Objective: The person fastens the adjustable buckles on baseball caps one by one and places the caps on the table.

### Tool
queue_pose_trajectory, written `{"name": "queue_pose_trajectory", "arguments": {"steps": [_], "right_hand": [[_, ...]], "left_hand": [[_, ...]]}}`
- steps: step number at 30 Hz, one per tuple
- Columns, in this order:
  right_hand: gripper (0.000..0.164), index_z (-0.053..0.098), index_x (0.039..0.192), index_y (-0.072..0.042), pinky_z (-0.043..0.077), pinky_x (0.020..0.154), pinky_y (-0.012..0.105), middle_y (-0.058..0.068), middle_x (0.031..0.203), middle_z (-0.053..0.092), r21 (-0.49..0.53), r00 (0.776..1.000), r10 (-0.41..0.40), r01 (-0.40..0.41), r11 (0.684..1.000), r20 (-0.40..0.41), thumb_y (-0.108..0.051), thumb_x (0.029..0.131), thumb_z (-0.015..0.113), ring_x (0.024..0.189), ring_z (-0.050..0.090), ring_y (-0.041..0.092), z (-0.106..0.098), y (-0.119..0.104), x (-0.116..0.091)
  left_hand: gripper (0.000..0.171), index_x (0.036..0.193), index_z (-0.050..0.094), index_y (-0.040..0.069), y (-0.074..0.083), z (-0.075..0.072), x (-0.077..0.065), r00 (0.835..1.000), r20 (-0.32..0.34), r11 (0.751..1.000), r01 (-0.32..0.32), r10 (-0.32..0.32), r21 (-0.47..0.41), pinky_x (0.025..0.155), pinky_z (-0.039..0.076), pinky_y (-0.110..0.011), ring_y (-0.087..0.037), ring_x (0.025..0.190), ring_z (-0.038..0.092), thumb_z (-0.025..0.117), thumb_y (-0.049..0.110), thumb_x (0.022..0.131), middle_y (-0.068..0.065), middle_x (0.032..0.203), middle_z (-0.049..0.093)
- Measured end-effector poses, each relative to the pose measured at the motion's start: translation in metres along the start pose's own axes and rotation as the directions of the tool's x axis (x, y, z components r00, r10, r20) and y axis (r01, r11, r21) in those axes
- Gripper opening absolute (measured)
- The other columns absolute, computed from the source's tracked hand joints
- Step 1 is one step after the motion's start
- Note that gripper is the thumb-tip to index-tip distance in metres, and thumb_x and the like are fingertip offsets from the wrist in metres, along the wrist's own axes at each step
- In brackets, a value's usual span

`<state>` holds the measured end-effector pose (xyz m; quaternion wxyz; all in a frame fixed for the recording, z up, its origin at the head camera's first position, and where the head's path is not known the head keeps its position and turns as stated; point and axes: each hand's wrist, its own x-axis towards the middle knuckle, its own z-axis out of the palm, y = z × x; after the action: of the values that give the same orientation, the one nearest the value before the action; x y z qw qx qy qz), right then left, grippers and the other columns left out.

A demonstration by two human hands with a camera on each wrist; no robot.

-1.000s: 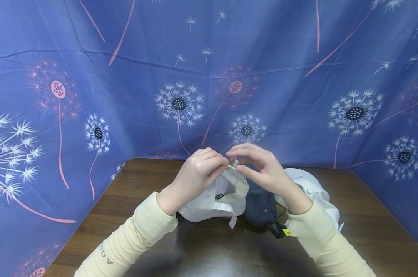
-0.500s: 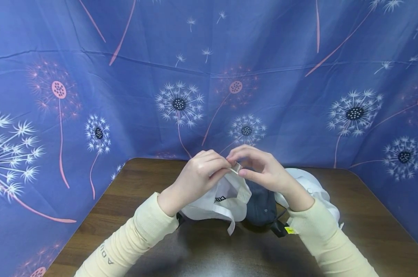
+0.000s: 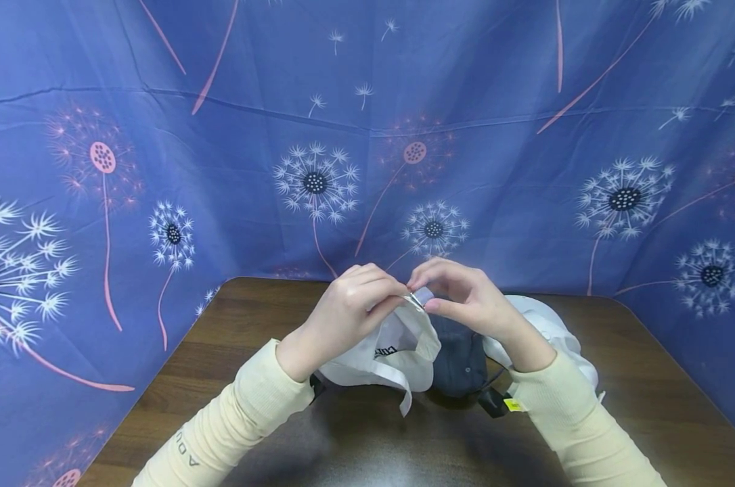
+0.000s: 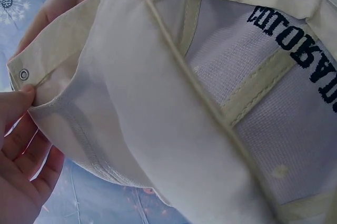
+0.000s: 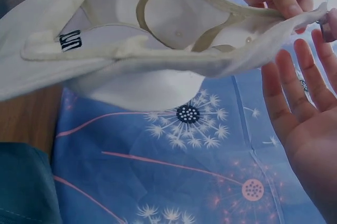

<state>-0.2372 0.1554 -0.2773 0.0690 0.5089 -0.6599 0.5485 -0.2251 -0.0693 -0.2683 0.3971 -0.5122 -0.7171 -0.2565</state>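
A white cap point(image 3: 367, 370) with black lettering inside hangs from the hands, its inner side toward me. My left hand point(image 3: 352, 301) pinches its back edge. A loose white strap point(image 3: 405, 399) dangles below. My right hand point(image 3: 461, 297) pinches a small metal buckle point(image 5: 326, 30) beside the left fingertips. In the left wrist view, the left thumb presses near a metal eyelet point(image 4: 24, 74) on the cap band. The right wrist view shows the right hand point(image 5: 310, 129) with several fingers spread under the cap's edge; its grip there is partly cut off.
A dark blue cap point(image 3: 461, 362) lies on the brown wooden table point(image 3: 221, 379) behind the right hand. Another white cap point(image 3: 553, 328) lies farther right, partly behind the right forearm. A blue dandelion-print cloth point(image 3: 367, 169) hangs around the table's back and sides.
The metal buckle, upright between the fingertips earlier, now lies tilted against the cap's edge. The right hand has shifted slightly right and down; the left hand has shifted a little right.
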Motion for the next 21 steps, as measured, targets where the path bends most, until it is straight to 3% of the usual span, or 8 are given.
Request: {"name": "queue_pose_trajectory", "arguments": {"steps": [8,21], "right_hand": [[0.017,0.065,0.105,-0.008,0.051,0.087,0.029,0.008,0.107,0.062,-0.031,0.996,0.046,-0.049,0.998,-0.082,-0.012,0.088,0.066,0.100,0.060,0.017,0.005,0.005,-0.005],[0.011,0.068,0.100,-0.013,0.051,0.074,0.024,0.000,0.101,0.065,0.027,0.975,0.109,-0.105,0.994,-0.194,-0.012,0.089,0.065,0.092,0.060,0.016,0.017,0.006,-0.006]], "left_hand": [[0.008,0.090,0.072,0.008,0.000,0.001,0.000,1.000,0.002,1.000,0.007,-0.007,-0.019,0.070,0.045,-0.022,-0.008,0.076,0.059,0.072,0.009,0.082,0.002,0.081,0.069],[0.010,0.088,0.071,0.009,0.002,-0.001,-0.003,0.998,-0.024,0.998,0.053,-0.053,-0.030,0.073,0.045,-0.023,-0.008,0.079,0.059,0.075,0.014,0.080,0.003,0.082,0.069]]}}
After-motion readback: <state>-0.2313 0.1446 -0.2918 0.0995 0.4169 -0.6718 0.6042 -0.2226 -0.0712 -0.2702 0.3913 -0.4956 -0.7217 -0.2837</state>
